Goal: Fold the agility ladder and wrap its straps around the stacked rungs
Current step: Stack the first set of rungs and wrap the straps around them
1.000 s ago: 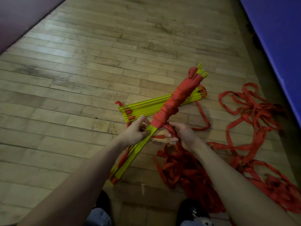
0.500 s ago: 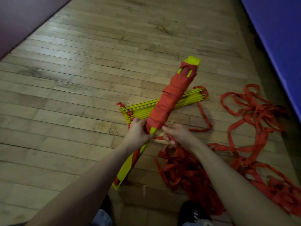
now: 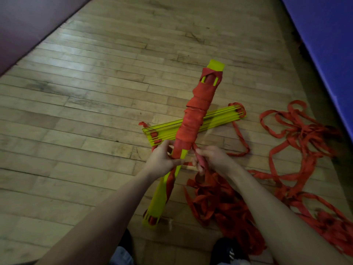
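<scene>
A stack of yellow-green rungs [image 3: 162, 196] slants from near my feet up to the far right, its upper half bound in red strap wraps [image 3: 193, 121]. My left hand [image 3: 162, 159] grips this bundle at the lower edge of the wraps. Just to the right, my right hand [image 3: 212, 157] pinches the red strap [image 3: 202, 163] that leads off the bundle. A second stack of yellow-green rungs [image 3: 215, 121] lies flat on the floor underneath, crosswise.
Loose red strap lies in a heap [image 3: 219, 203] by my right foot and in tangled loops [image 3: 298, 134] further right. The floor is wood planks [image 3: 86, 111]. A blue mat [image 3: 324, 35] borders the right side, a dark maroon one [image 3: 28, 20] the top left. My shoes [image 3: 227, 249] show at the bottom.
The wrapped bundle has turned about its long axis, so its flat yellow face now shows instead of the rung edges. My hands have shifted slightly along it; the right keeps hold of the strap.
</scene>
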{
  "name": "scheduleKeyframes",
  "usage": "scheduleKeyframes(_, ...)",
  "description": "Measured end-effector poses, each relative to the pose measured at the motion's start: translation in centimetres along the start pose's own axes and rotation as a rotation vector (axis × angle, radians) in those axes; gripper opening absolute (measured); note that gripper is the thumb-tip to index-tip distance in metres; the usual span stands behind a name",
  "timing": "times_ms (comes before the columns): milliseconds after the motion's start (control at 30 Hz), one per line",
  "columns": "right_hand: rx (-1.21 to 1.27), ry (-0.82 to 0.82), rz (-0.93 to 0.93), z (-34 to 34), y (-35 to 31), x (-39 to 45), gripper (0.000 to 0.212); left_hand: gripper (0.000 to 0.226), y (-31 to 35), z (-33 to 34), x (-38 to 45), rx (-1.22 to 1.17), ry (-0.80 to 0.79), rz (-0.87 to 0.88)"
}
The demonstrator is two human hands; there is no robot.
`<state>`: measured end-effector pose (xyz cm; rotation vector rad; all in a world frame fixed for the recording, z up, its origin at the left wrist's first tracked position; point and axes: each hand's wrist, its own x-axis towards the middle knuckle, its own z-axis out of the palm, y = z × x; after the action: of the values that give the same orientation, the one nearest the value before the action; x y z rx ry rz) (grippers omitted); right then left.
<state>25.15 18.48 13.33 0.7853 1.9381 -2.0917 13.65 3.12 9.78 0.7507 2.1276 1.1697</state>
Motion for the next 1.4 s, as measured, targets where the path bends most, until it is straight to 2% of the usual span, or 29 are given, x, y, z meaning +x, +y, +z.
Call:
scheduleKeyframes(133, -0.051, -0.116, -0.011, -0.3, 0.8, 0.1, 0.024, 0.051, -0.5, -0.1, -0.1, 0.129, 0.151, -0.053)
scheduleKeyframes(267, -0.032, -0.212, -0.019, 0.6, 0.4, -0.2, 0.019, 0.048, -0.8, 0.0, -0.7, 0.161, 0.196, 0.088)
scheduleKeyframes(400, 0.086, -0.14, -0.025, 1.4, -0.1, -0.2, 0.02, 0.047, -1.1, 0.4, -1.1, 0.099, 0.15, 0.084)
scheduleKeyframes(533, 0.059, -0.022, -0.036, 1.6, 1.0, 0.4, 0.016, 0.046, -1.0, 0.2, -1.0, -0.052, -0.03, 0.053)
scheduleKeyframes(667, 0.209, 0.077, 0.01, 0.8, 2.0, 0.5, 0.022, 0.038, 0.1, -0.3, -0.5, -0.155, -0.167, 0.004)
scheduleKeyframes(767, 0.222, 0.085, 0.02, 0.0, 2.1, 0.3, 0.019, 0.042, 0.7, 0.0, -0.3, -0.185, -0.119, -0.051)
scheduleKeyframes(833, 0.124, 0.041, 0.024, 0.0, 2.2, 0.3, 0.017, 0.048, 0.5, 0.3, -0.1, -0.182, -0.046, -0.075)
scheduleKeyframes(1000, -0.037, -0.008, 0.044, 0.3, 2.3, 0.3, 0.022, 0.055, 0.1, 0.4, -0.2, -0.066, 0.092, -0.113)
scheduleKeyframes(1067, -0.064, -0.043, 0.022, 0.6, 1.7, -0.1, 0.017, 0.056, 0.0, 0.4, -0.4, 0.003, 0.138, -0.094)
scheduleKeyframes(1267, 0.001, -0.066, -0.012, 1.7, 0.9, -0.7, 0.018, 0.065, 0.1, 0.0, -0.3, 0.176, 0.18, -0.121)
scheduleKeyframes(1400, 0.041, -0.055, -0.077, 2.1, 0.2, -0.4, 0.012, 0.046, 0.0, -0.5, -0.1, 0.316, 0.141, -0.029)
